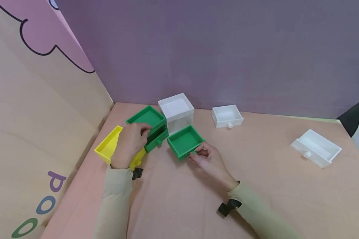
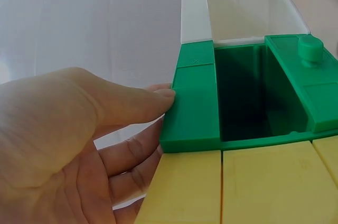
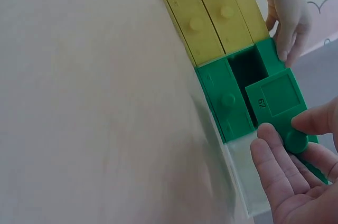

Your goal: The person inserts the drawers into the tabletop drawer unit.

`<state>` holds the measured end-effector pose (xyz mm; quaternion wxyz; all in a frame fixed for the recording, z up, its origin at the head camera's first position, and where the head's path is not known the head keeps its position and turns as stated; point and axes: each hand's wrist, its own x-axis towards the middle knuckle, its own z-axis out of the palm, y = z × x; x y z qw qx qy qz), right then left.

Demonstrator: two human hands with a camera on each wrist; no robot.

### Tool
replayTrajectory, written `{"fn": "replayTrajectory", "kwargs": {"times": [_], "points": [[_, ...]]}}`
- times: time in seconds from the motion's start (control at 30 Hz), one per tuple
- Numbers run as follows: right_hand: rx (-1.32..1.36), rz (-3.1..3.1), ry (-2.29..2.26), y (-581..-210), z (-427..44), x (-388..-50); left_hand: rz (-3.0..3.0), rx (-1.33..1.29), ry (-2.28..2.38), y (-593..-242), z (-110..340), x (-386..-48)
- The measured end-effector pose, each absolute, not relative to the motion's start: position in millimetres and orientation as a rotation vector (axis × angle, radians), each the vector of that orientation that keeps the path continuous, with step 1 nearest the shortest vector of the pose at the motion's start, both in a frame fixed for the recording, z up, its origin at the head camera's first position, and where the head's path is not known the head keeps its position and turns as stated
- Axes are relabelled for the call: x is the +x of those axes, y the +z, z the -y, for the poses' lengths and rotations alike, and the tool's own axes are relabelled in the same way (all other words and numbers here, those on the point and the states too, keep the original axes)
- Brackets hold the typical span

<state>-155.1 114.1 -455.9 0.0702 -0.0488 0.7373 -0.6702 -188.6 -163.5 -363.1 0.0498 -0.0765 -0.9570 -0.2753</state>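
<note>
My right hand (image 1: 207,161) pinches the round knob of a green drawer (image 1: 186,141), held level in front of the white case and apart from the green cabinet (image 1: 155,114). In the right wrist view, thumb and fingers close around the knob (image 3: 296,142). My left hand (image 1: 131,142) holds the green cabinet's upper edge, its thumb (image 2: 150,100) on the rim and its other fingers partly hidden behind. The cabinet's upper slot (image 2: 243,92) gapes dark; a drawer with a knob (image 2: 310,49) fills the lower one.
Left of the green cabinet stands a yellow cabinet (image 1: 109,146) with knobbed drawers, partly behind the left hand. A white case (image 1: 176,108) adjoins on the other side. Two white drawers, one near the back wall (image 1: 227,116) and one farther right (image 1: 317,148), lie on the pinkish table (image 1: 257,199).
</note>
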Motion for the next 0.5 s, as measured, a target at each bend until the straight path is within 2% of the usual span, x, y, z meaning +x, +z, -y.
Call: {"fn": "replayTrajectory", "kwargs": {"times": [0.5], "points": [[-0.266,-2.205,-1.953,-448,-72,-166,2.908,-0.247,-0.83,-364,165,-189]]}}
